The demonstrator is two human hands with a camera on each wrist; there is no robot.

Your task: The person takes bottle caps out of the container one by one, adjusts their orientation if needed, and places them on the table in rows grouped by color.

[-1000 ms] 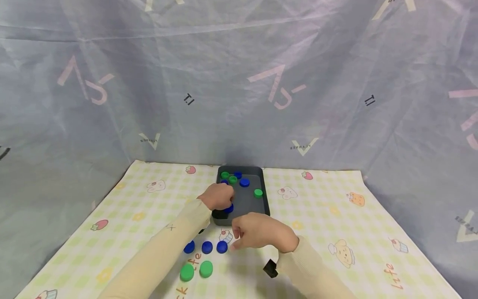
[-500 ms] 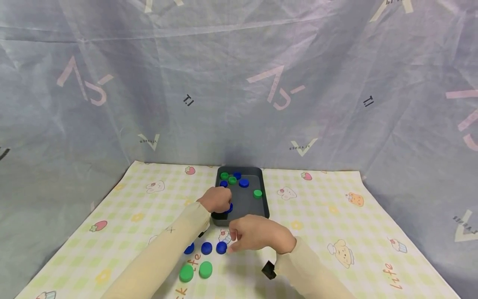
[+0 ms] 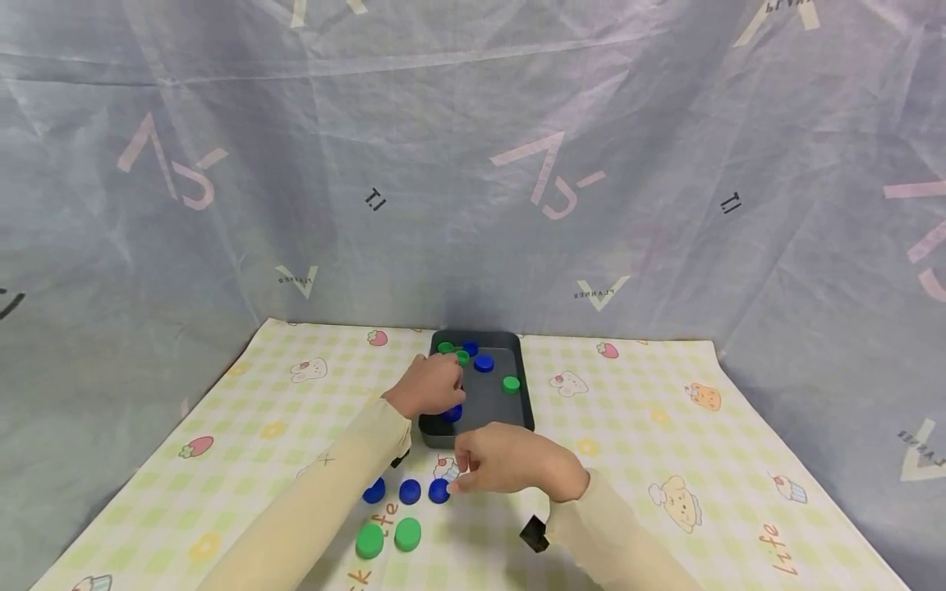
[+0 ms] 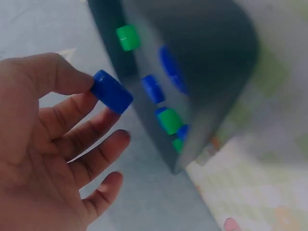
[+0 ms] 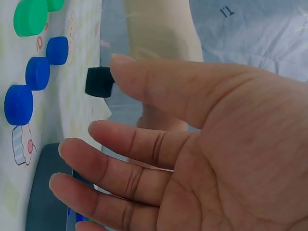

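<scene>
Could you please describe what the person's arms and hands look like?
The long cream fabric left sleeve bears a small dark cross-shaped mark; the long cream fabric right sleeve matches it in colour. A small black boxy piece shows near each sleeve end. The left hand and right hand are ungloved.

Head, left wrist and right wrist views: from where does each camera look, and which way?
Head: worn on head, facing forward and down at pale checkered cloth; left hand, right hand, cream fabric sleeves show.
Left wrist: on left wrist, facing the left hand pinching a round blue plastic cap near a dark rectangular tray.
Right wrist: on right wrist, facing the right hand; left sleeve behind.
Head and right wrist views both show three blue caps on the cloth.
</scene>
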